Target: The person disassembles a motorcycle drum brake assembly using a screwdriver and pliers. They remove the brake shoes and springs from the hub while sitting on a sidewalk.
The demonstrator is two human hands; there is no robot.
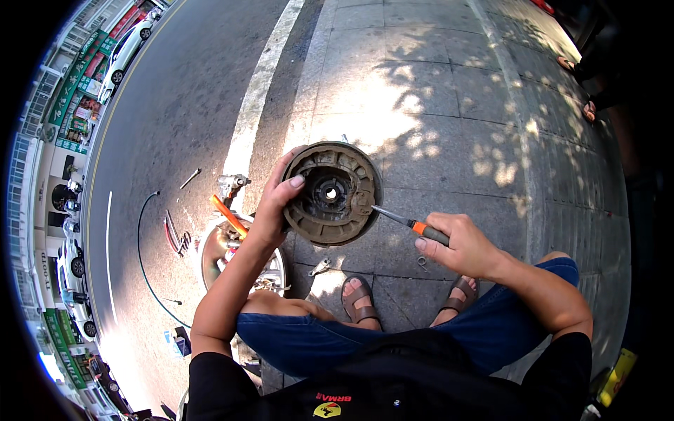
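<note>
In front of me my left hand [276,198] grips a round, dirt-caked brake drum [332,230] by its left rim, with the thumb on its face. The drum's hollow side is turned up, and light shows through its centre hole. On the right, my right hand [458,243] is wrapped round the orange-and-grey handle of a screwdriver [400,220]. Its metal shaft points left, and the tip meets the drum's right inner rim; whether it presses there I cannot tell. A thin metal stub [345,138] sticks up beyond the drum's far edge.
Beside my left forearm lies a wheel [210,263] with an orange-handled tool [230,216] and a metal power tool [232,184] near it. A cable [138,235], pliers [172,234] and a rod [190,178] lie on the road. A small metal part [319,267] is by my foot. Someone stands far right.
</note>
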